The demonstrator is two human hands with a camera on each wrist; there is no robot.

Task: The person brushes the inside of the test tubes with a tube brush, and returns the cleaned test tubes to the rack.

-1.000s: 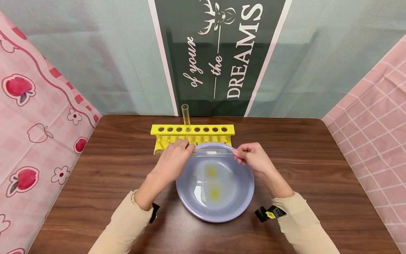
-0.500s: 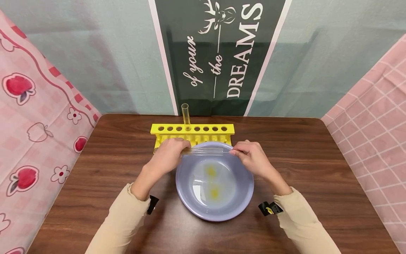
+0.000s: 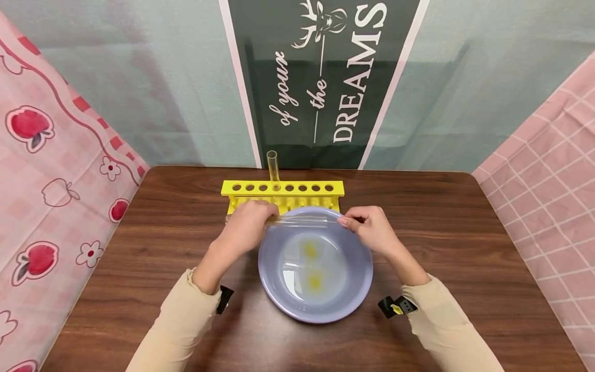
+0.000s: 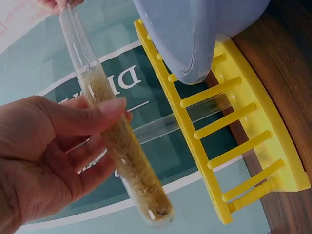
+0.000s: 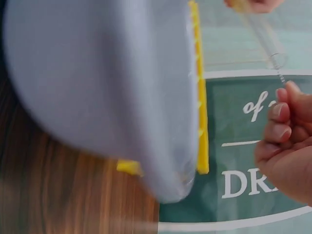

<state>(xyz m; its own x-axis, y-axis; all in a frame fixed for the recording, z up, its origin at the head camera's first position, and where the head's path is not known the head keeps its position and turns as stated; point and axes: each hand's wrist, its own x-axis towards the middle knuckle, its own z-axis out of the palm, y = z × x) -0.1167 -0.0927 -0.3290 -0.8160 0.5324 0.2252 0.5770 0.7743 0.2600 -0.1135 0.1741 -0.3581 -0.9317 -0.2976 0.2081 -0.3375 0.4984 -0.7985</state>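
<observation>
Over the far side of a lavender basin [image 3: 268,281], my left hand [image 3: 246,225] grips a clear glass test tube [image 4: 73,44], thumb on one side and fingers behind. Inside the tube, the tan bristles of a test tube brush [image 4: 139,170] reach down to its rounded end. My right hand [image 3: 372,230] pinches the brush's thin twisted wire handle [image 5: 281,75] between thumb and index finger, just outside the tube's mouth. In the head view the tube lies nearly level, its mouth toward the right hand.
Behind the basin stands a yellow test tube rack [image 3: 316,188] with another clear test tube [image 3: 273,168] upright in one hole. Shallow, cloudy water [image 3: 334,274] with two yellow patches fills the basin's bottom. The wooden table [image 3: 465,248] meets a curtain at its back edge.
My left hand has shifted slightly left with the test tube, and a bit more of the brush's wire shows at the mouth. My right hand has stayed nearly in place, still pinching the wire.
</observation>
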